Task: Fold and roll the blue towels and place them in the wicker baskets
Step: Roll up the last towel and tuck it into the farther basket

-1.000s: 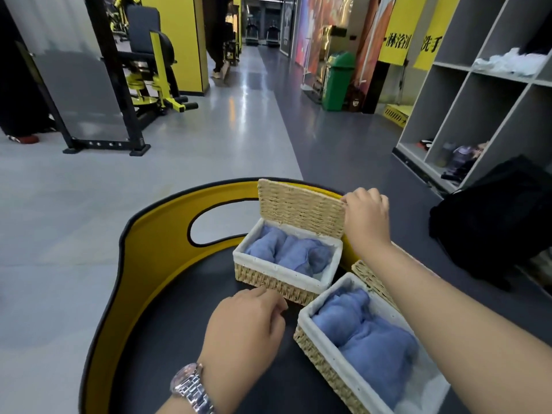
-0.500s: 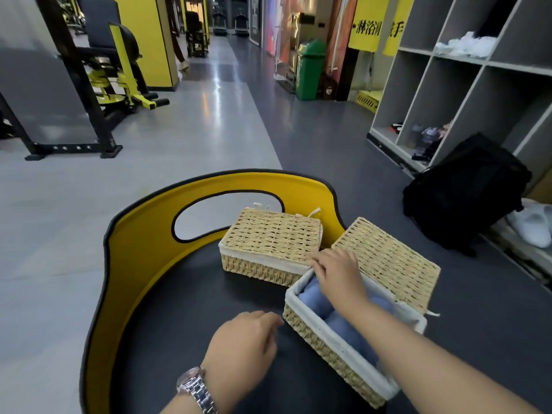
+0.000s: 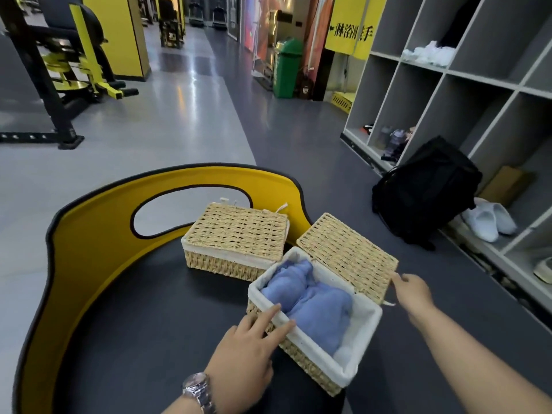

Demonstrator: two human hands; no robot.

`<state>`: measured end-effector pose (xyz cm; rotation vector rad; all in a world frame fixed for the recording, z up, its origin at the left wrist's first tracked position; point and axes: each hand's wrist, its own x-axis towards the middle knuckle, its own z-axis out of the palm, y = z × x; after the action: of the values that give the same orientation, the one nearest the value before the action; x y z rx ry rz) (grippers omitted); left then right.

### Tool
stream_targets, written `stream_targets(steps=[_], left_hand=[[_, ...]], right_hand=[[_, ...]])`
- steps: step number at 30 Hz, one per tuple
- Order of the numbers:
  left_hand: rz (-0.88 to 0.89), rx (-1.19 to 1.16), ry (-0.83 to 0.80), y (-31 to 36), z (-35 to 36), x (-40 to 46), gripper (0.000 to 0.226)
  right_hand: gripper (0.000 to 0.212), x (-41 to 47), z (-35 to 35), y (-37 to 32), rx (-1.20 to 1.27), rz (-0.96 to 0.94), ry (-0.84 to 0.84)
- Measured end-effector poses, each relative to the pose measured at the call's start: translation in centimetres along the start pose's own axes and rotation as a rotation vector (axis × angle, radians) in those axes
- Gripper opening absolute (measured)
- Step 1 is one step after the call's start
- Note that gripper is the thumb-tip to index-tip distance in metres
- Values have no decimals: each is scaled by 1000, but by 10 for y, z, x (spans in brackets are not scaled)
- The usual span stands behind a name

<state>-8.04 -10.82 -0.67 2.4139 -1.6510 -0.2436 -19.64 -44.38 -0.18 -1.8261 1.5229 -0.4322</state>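
While blue towels (image 3: 310, 303) fill the open basket (image 3: 301, 348), right fingers (image 3: 398, 279) pinch its lid (image 3: 348, 255), left fingers (image 3: 270, 316) spread.

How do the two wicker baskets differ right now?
The far basket has its lid shut, so its contents are hidden; the near basket has its lid swung back, showing blue towels inside. The far basket is untouched; the left hand rests on the near basket's front rim and the right hand is at its lid's edge. Both are pale wicker with white liners, on the same dark surface.
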Motion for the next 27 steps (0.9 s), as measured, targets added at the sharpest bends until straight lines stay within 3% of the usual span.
stream_targets(steps=[7,12,21,27], left_hand=[[-34,27,28,2,5,2,88],[-42,51,33,2,6,2,84],[-22,85,45,3,1,-1,86],[-48,110,59,4,1,-2,85]], right_hand=[[14,-9,-1,-3,342,-60,13],[10,-15,-7,-8,478,-83,46],[18,-37,-32,-19,504,-211,70],[12,-74,-49,-22,391,-490,150]])
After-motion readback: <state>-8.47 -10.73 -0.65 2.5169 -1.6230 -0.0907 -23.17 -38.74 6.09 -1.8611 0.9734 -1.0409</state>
